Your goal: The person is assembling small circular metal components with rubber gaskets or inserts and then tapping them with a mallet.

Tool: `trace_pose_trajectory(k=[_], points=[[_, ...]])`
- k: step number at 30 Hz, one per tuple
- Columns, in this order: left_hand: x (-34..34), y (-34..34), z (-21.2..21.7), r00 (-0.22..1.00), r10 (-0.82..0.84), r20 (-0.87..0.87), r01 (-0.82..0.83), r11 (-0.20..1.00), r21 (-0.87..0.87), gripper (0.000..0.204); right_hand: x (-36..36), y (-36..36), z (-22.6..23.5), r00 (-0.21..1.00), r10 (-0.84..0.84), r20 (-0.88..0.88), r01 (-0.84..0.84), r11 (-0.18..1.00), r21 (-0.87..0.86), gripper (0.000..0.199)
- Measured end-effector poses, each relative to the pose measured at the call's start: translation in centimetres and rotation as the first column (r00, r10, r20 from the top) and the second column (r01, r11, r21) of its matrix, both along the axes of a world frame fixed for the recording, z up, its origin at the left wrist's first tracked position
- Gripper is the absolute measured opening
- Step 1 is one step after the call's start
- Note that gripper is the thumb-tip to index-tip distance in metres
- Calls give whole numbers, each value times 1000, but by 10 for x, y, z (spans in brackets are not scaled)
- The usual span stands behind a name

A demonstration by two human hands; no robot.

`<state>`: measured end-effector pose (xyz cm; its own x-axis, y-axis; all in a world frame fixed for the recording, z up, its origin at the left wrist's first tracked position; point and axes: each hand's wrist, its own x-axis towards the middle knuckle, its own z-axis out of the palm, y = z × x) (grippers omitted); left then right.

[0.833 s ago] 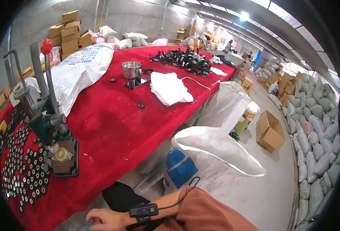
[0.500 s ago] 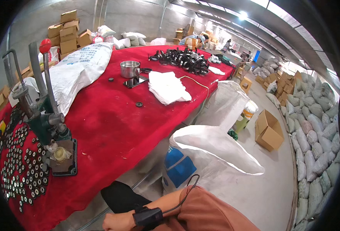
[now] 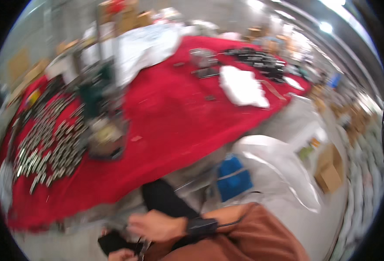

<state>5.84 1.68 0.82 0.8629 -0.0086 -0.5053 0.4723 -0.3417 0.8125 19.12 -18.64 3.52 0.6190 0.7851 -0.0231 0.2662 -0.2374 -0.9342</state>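
My right hand (image 3: 157,224) is low in the picture, with a black strapped device (image 3: 201,227) round its wrist and a brown sleeve above. Blur smears its fingers, so their grip does not show. Just below it, my left hand (image 3: 122,254) is cut off by the lower edge. Something thin and shiny lies between the two hands, too blurred to name. Nearest on the red-covered table (image 3: 166,143) stands a green hand press (image 3: 97,98) with a pale round piece (image 3: 105,132) on its base. Left of it are several small dark discs with shiny centres (image 3: 48,135).
A metal pot (image 3: 203,56), a phone (image 3: 207,72), white cloth (image 3: 244,87) and a heap of black parts (image 3: 257,58) lie farther along the table. Right of it stand an open white sack (image 3: 279,165) and a carton (image 3: 330,169). Filled sacks (image 3: 362,174) line the right side.
The view has swung left, so the table and press sit farther right in the picture. My left hand has come into view at the lower edge; my right hand shows more fully.
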Motion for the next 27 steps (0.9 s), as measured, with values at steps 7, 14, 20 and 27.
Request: trace_pose_trajectory(k=[7,14,20,27], points=[[13,17,57,898,393,197,-307,881,-360,5,38,2,16,948,-158,-277,173,984,33,18],[5,19,61,568,392,724,-319,916,-245,9,32,16,31,961,-232,149,178,934,310,3],[-10,15,97,386,107,916,-339,940,34,15,11,2,89,797,-282,534,31,902,430,20],[-24,-19,131,175,230,957,-496,860,-116,23,-18,-21,126,632,-247,734,-72,925,374,34]])
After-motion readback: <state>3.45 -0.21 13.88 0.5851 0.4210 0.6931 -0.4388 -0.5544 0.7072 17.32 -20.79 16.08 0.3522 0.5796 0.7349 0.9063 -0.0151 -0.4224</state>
